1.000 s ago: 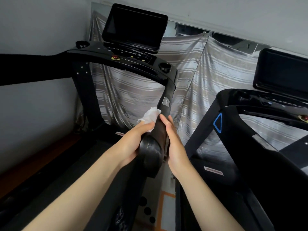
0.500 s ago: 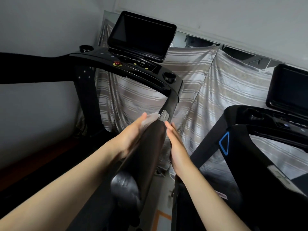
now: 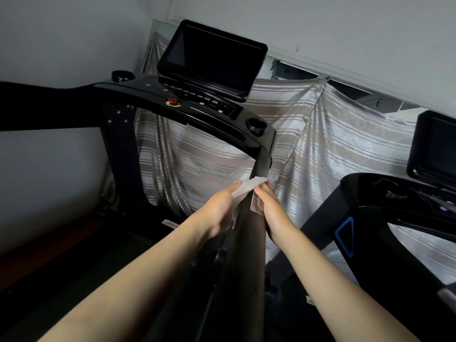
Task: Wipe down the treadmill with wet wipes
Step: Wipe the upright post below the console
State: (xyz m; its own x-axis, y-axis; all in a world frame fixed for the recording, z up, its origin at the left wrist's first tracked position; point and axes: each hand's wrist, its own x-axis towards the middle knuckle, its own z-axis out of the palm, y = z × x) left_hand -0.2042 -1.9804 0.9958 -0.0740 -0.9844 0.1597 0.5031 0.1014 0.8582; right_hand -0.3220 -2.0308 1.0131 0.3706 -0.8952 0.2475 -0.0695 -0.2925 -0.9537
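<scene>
Both bare forearms reach forward and upward, drawing together. The left hand (image 3: 218, 211) has its fingers stretched out, palm pressing a wet wipe (image 3: 246, 187) against the left side of the handrail (image 3: 251, 243). The right hand (image 3: 272, 212) lies flat on the opposite side, fingers straight.

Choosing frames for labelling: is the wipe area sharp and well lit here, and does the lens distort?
Head view: dim light, so the black handrail loses surface detail. Head view: the wet wipe, left hand and right hand look softly blurred. Head view: wide-angle stretching shows toward the frame edges.
</scene>
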